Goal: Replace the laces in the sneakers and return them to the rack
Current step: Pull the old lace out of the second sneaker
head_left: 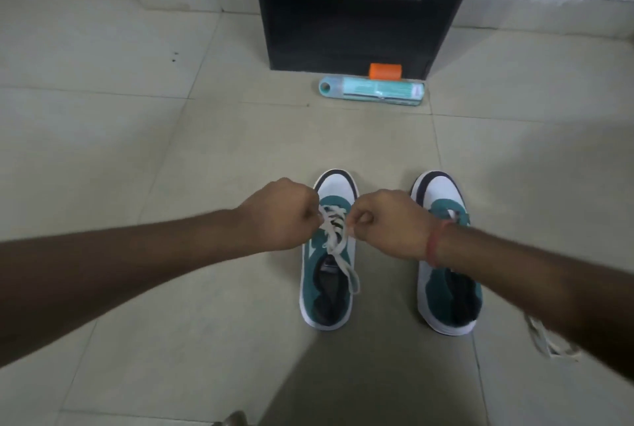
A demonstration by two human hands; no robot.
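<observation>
white lace [334, 233] crosses the left sneaker [327, 254], which stands on the floor tiles well short of the dark rack [356, 10]. left hand [284, 216] and right hand [387, 223] each pinch it at the eyelets, probably drawing it snug. right sneaker [446, 254] waits just beside. between sneakers and rack lie a teal tube [372, 91] and an orange block [385, 71].

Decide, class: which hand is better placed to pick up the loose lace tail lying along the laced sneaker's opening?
Probably the right hand: the lace tail trails down that side of the left sneaker. The left hand sits on the far side.
</observation>
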